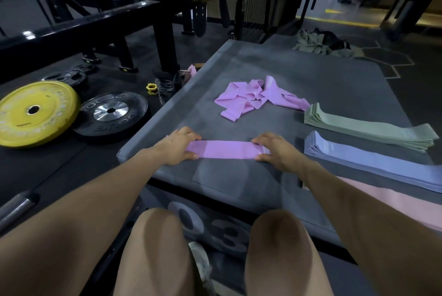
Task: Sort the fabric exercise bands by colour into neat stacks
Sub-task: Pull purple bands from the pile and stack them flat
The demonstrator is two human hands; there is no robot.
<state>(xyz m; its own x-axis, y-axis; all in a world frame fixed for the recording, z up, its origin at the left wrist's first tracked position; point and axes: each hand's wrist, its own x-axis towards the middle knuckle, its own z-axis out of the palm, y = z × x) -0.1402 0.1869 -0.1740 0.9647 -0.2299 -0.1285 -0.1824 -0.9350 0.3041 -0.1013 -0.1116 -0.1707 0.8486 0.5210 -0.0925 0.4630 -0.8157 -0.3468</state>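
From the head view, I am watching my left hand and right hand pinching the two ends of a flat purple band on the grey mat. It is looking soft, light and floppy, so ends are best. No boxes here, just a purple heap, green stack and blue stack.

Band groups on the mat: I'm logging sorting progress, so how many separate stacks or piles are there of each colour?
Purple loose pile: 1
Purple flat band under both hands: 1
Green stack: 1
Blue stack: 1
Pink stack: 1
Total: 5
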